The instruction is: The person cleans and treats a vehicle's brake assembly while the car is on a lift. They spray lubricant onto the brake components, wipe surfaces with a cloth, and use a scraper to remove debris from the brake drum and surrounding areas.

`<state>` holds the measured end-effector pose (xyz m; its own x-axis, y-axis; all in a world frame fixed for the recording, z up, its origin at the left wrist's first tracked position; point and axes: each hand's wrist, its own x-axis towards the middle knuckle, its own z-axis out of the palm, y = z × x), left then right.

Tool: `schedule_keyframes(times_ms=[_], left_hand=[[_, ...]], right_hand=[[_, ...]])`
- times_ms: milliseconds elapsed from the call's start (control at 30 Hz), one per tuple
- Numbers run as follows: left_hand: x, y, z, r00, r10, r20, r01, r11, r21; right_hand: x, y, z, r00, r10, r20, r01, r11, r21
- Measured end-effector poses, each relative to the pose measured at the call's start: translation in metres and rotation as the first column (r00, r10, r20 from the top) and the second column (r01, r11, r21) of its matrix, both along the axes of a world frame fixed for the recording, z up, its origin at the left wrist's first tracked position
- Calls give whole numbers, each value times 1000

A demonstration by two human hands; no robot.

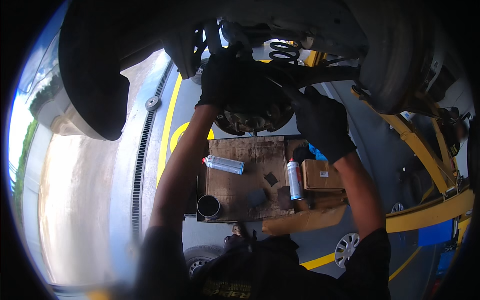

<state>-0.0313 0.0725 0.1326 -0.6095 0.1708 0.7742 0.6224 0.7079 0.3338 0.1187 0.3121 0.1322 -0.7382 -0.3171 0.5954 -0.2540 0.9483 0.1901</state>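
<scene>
Both my hands wear black gloves and are raised to a dark wheel hub assembly (255, 120) under a lifted car. My left hand (217, 77) is against the upper left of the assembly, beside a suspension strut (213, 37); its fingers are lost in shadow. On the other side, my right hand (324, 122) has its fingers bent toward the hub's right edge. A thin pale line (273, 80) runs from near its fingertips across the dark part, perhaps a slim tool. What the right hand grips is too dark to make out.
Below the hub, cardboard (245, 182) covers a work surface carrying a spray can (223, 164), another spray can (294, 180), an open tin (208, 206) and a cardboard box (322, 175). A coil spring (284, 51) hangs above. A yellow lift arm (417, 142) stands right.
</scene>
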Motion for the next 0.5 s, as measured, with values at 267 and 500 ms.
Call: schedule_keyframes(times_ms=[267,500], left_hand=[[30,-58,-56,996,-83,-27,87,975,204],[66,-13,-54,998,7,-59,6,978,210]], right_hand=[[-28,-26,0,997,50,-59,-29,950,312],[-60,9,12,978,188,-92,-163,959,231]])
